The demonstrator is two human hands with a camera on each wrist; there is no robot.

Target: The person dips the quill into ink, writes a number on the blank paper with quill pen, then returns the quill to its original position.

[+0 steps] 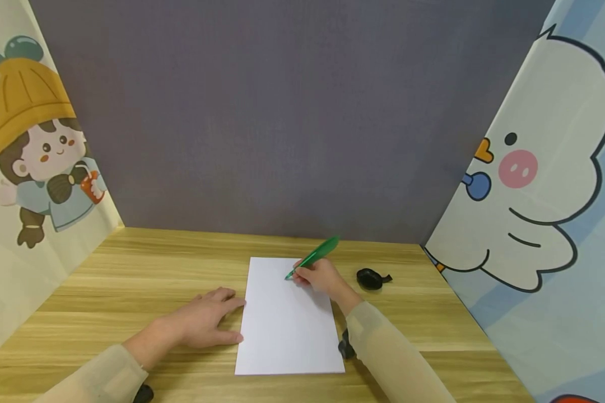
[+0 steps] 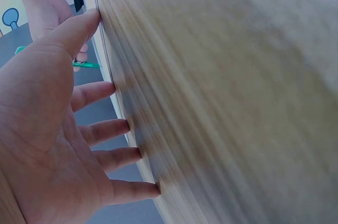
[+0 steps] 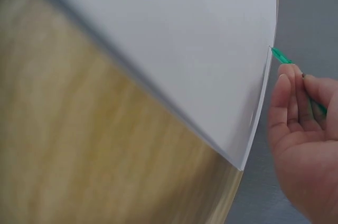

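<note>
Head view: green pen [image 1: 313, 258] slants, tip pointing down-left

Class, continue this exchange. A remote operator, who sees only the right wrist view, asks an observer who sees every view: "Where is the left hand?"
Observer: The left hand is at the left edge of the white paper.
Operator: What does the top of the green pen look like?
Observer: It widens into a leaf-like shape above the right hand.
Operator: What lies to the right of the paper?
Observer: A small black object on the table.
</note>
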